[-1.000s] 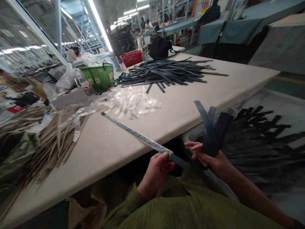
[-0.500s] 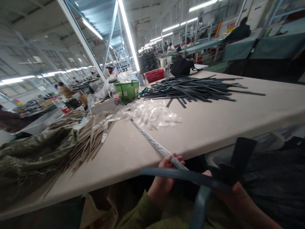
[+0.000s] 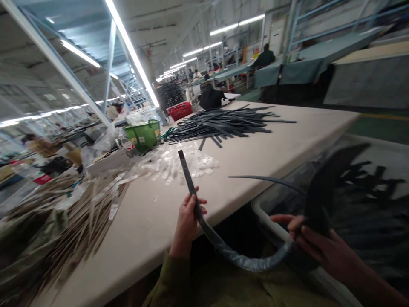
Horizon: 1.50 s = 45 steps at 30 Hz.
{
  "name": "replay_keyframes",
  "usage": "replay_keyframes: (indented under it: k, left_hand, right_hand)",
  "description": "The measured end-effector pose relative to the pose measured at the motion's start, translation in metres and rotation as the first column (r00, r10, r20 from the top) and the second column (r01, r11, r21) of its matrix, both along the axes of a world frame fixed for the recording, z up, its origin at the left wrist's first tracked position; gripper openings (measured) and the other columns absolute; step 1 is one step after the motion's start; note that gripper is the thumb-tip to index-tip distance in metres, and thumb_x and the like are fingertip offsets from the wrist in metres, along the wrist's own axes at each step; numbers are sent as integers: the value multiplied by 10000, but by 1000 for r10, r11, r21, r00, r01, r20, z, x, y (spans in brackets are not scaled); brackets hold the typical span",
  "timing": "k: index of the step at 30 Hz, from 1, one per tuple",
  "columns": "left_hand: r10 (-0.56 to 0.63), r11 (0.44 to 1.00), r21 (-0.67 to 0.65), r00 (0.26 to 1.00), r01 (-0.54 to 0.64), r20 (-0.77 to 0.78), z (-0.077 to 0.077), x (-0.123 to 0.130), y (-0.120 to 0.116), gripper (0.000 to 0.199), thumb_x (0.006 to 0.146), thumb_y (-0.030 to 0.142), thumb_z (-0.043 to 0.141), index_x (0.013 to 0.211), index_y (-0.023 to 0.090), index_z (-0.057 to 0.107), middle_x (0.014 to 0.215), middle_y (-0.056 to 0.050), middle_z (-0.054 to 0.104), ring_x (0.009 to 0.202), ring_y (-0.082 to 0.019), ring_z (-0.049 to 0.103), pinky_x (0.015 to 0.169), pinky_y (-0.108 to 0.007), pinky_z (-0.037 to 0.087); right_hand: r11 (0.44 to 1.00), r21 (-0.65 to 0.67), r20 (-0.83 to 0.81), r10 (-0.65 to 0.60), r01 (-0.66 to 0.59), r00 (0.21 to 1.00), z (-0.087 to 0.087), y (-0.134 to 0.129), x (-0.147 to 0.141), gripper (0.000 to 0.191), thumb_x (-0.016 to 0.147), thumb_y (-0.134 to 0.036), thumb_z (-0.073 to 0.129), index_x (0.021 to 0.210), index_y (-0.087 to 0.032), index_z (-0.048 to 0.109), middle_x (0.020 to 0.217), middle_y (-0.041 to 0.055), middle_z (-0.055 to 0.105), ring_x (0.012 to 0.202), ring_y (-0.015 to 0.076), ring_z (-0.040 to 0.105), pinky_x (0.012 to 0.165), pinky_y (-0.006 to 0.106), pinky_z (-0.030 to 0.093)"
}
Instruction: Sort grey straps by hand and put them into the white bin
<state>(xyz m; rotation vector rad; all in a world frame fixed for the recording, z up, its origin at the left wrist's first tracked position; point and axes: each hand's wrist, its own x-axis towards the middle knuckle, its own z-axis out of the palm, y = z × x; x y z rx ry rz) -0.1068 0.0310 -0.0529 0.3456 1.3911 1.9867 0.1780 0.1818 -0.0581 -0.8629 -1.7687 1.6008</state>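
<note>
My left hand (image 3: 188,217) is closed round a long dark strip (image 3: 207,228) near its upper end, over the table's front edge. The strip sags in a curve to my right hand (image 3: 306,236), and its lower stretch is covered in shiny clear wrap. That hand is closed on the strip's other end together with a wide dark piece (image 3: 322,192), blurred, that rises above the fingers. A thin dark strip (image 3: 268,178) sticks out leftward from beside it. Beyond my left hand lies a heap of clear plastic pieces (image 3: 182,162).
A pile of dark strips (image 3: 220,123) lies at the back of the table (image 3: 255,157). Brown strips (image 3: 86,213) cover the left side. A green basket (image 3: 143,134) and a red basket (image 3: 180,111) stand behind. At the right, a bin (image 3: 260,213) holds dark pieces.
My left hand has risen and moved left with the strip's end, which now points up. The strip bows between my hands. The view has turned right, showing more of the bin.
</note>
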Motion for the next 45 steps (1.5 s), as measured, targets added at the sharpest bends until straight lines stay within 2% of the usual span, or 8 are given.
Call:
replay_keyframes:
  k: [6, 12, 16, 23, 30, 35, 39, 45]
  left_hand:
    - [-582, 796, -209, 813, 569, -4, -35, 84, -4, 567, 860, 529, 653, 1285, 158, 594, 713, -15, 680, 451, -92, 561, 442, -189, 375]
    - [-733, 654, -350, 676, 671, -73, -41, 104, 6, 566, 834, 596, 645, 1221, 184, 649, 733, -9, 662, 466, -84, 554, 460, -185, 362]
    - [-810, 572, -473, 553, 670, -196, -51, 105, 16, 489, 901, 553, 551, 1222, 202, 664, 749, -11, 662, 459, -90, 557, 452, -194, 374]
    - [-484, 818, -573, 488, -43, -727, -54, 80, 57, 442, 915, 313, 558, 1352, 253, 589, 825, -35, 735, 608, -139, 632, 609, -231, 465]
    - [-616, 780, -552, 522, 295, -590, -62, 92, 65, 481, 862, 429, 623, 1282, 194, 622, 967, -58, 750, 838, -202, 700, 794, -316, 539]
    - [-627, 747, -339, 435, 572, -646, -24, 118, 75, 550, 904, 445, 568, 1397, 209, 509, 1319, -94, 645, 1185, -240, 610, 1006, -361, 470]
    - [-547, 784, -380, 257, 491, -797, -11, 146, 87, 226, 912, 328, 579, 1053, 196, 697, 996, -67, 740, 948, -223, 671, 861, -341, 501]
    - [-437, 841, -404, 11, 359, -899, -45, 172, 80, 188, 947, 191, 486, 861, 193, 653, 791, -37, 692, 767, -193, 648, 738, -321, 508]
  right_hand:
    - [945, -325, -359, -80, -44, 930, 4, 21, 1, 327, 768, -512, 767, 784, -190, 716, 1335, 117, 641, 404, 10, 323, 454, 228, 460]
    - [957, -284, -434, -71, -62, 898, 9, 27, 7, 321, 758, -501, 789, 803, -186, 750, 1241, 93, 693, 399, 4, 328, 508, 235, 502]
    - [983, -178, -444, -38, -47, 895, 6, 32, 16, 312, 793, -486, 758, 850, -180, 762, 1248, 117, 686, 420, 16, 395, 374, 188, 325]
    - [992, -66, -344, -127, 110, 930, 13, 16, 15, 315, 818, -473, 742, 855, -163, 778, 1033, 125, 762, 420, 54, 437, 353, 214, 276]
    - [968, -131, -394, -247, 212, 885, 15, 16, 20, 277, 808, -463, 749, 856, -193, 781, 1031, 97, 766, 404, 47, 412, 386, 231, 384]
    - [978, -134, -371, -202, 163, 907, 15, 11, 18, 338, 804, -497, 743, 869, -167, 778, 1039, 116, 762, 402, 41, 406, 419, 240, 417]
    - [978, -131, -312, -193, 159, 930, 16, 4, 15, 379, 797, -521, 736, 868, -151, 777, 936, 110, 768, 400, 43, 394, 371, 217, 321]
    - [967, -52, -196, -254, 248, 947, 17, 12, 39, 394, 798, -537, 717, 861, -156, 791, 669, 40, 705, 432, 77, 463, 379, 198, 333]
